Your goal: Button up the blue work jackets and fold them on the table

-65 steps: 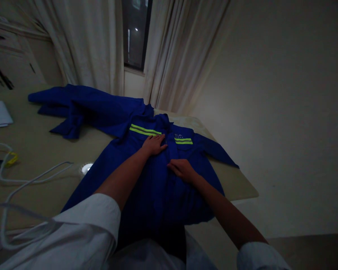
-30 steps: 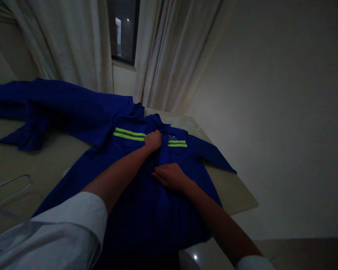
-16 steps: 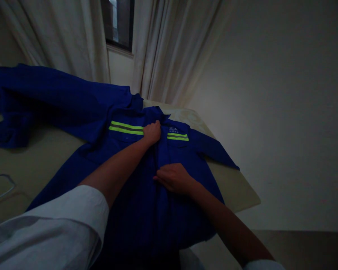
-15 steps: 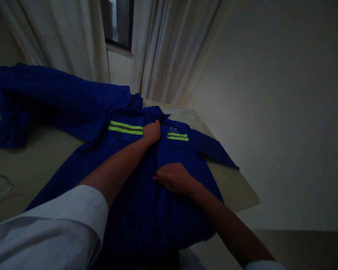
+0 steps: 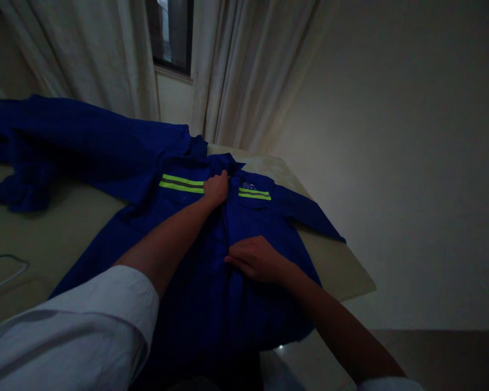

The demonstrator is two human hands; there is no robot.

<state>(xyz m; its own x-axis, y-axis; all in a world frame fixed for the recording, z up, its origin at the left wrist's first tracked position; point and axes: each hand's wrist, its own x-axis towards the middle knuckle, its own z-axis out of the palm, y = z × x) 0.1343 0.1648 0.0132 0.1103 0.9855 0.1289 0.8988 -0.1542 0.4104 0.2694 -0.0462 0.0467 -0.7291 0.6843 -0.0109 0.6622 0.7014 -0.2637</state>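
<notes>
a dark blue work jacket [image 5: 195, 255] lies front-up on the table [image 5: 61, 228], neon yellow stripes [image 5: 182, 184] across its chest. left hand [image 5: 215, 188] curled, gripping the placket near the collar; right hand [image 5: 256, 259] flat, fingers together, pressing mid-front.

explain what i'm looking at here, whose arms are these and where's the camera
No machine here: these are a person's two bare arms, seen from a camera worn on their head, looking forward and down. Every picture comes from that one camera. A blue work jacket with yellow stripes lies spread front-up on a pale table. The left hand is curled at the front edge near the collar, seemingly pinching the cloth. The right hand rests lower down, fingers laid along the front opening. A second blue garment lies further left; curtains hang behind.
</notes>
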